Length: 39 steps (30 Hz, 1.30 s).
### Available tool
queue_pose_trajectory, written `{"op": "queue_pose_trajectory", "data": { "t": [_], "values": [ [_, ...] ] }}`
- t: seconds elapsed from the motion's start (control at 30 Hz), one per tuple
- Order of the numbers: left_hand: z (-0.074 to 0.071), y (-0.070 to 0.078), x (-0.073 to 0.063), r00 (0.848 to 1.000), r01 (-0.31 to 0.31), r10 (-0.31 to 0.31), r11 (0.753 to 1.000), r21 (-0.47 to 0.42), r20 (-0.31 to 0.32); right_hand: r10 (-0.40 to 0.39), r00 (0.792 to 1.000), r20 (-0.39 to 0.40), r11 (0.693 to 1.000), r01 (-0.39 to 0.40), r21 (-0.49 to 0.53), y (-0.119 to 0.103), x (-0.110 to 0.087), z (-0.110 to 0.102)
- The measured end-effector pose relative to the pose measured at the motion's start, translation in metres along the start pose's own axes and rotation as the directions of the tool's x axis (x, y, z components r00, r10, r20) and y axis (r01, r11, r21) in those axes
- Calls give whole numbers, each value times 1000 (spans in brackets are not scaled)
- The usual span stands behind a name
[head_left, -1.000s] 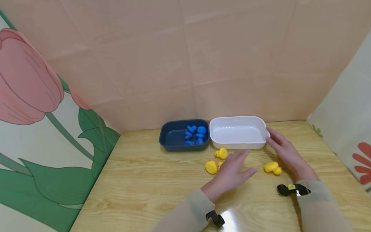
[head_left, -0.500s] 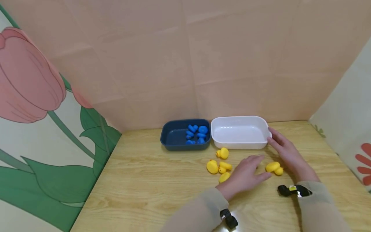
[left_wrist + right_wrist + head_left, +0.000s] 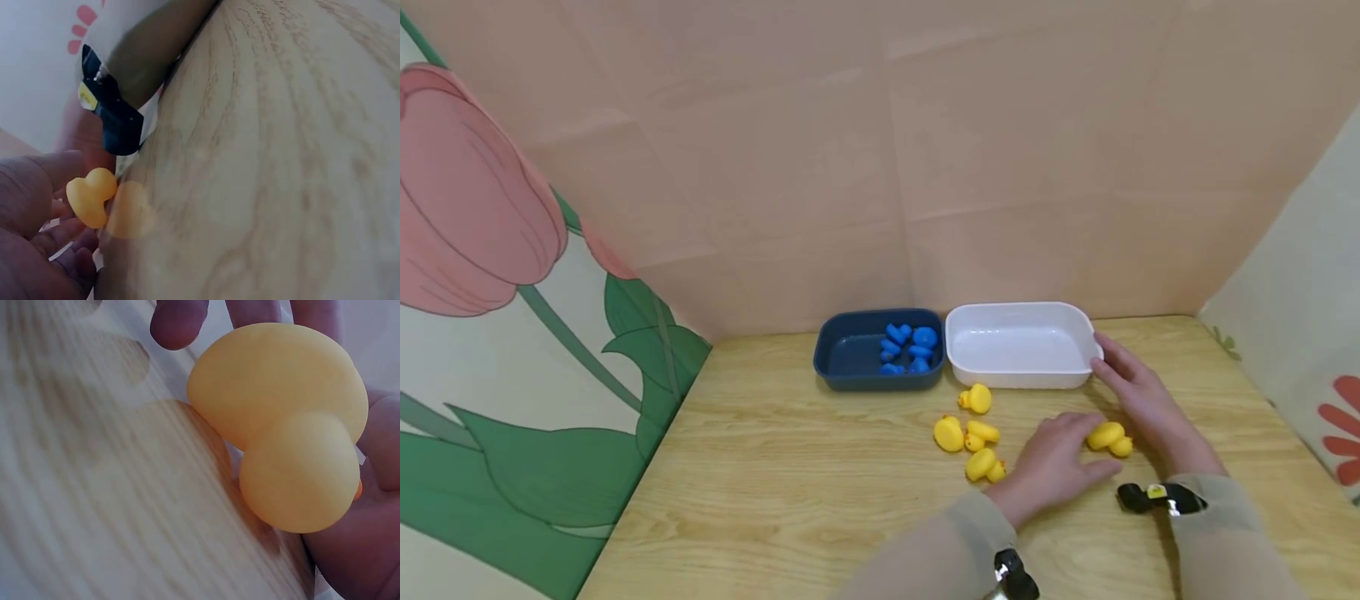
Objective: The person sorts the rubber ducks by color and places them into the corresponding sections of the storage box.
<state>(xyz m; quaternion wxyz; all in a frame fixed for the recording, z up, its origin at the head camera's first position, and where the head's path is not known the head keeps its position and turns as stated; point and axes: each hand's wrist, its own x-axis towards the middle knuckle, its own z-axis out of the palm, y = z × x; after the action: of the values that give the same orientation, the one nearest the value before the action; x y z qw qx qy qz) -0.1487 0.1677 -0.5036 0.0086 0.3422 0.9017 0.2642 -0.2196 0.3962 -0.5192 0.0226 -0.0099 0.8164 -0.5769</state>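
Note:
My right hand (image 3: 1150,408) holds the right end of the white dish (image 3: 1021,379), thumb at the near side of the rim and fingers behind. Beside it my left hand (image 3: 1060,462) is held low over the table with relaxed fingers. Its fingertips are right at a yellow rubber duck (image 3: 1108,437). In the left wrist view that duck (image 3: 94,197) shows between the spread thumb and fingers (image 3: 56,240). From the right wrist the duck (image 3: 281,394) looms large, lying on the wood, with fingertips (image 3: 180,322) just past it.
More yellow ducks (image 3: 981,465) lie left of my left hand, one of them (image 3: 976,398) close before the white dish. A navy dish (image 3: 842,382) with several blue pieces (image 3: 925,337) in its right half stands against the white one. Behind both rises a pinkish backdrop (image 3: 820,183).
My left hand has moved right and a little toward me, from over the left group of ducks to the duck at the right. My right hand keeps its place at the white dish.

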Motion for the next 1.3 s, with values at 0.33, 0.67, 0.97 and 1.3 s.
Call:
{"op": "queue_pose_trajectory", "data": {
  "t": [0.33,0.67,0.97,1.3],
  "values": [
    [17,7,6,997,27,-21,996,84,-72,11,1000,-3,1000,-11,23,2,-2,-3],
    [22,13,9,988,77,-59,990,121,-143,19,1000,0,999,-19,-43,0,-3,-6],
    [26,12,11,984,81,-64,992,100,-166,23,1000,-3,999,-23,-37,1,-3,-6],
    [8,12,4,982,120,-120,993,-4,-146,24,1000,-2,998,-24,-64,-1,-3,-7]
  ]
}}
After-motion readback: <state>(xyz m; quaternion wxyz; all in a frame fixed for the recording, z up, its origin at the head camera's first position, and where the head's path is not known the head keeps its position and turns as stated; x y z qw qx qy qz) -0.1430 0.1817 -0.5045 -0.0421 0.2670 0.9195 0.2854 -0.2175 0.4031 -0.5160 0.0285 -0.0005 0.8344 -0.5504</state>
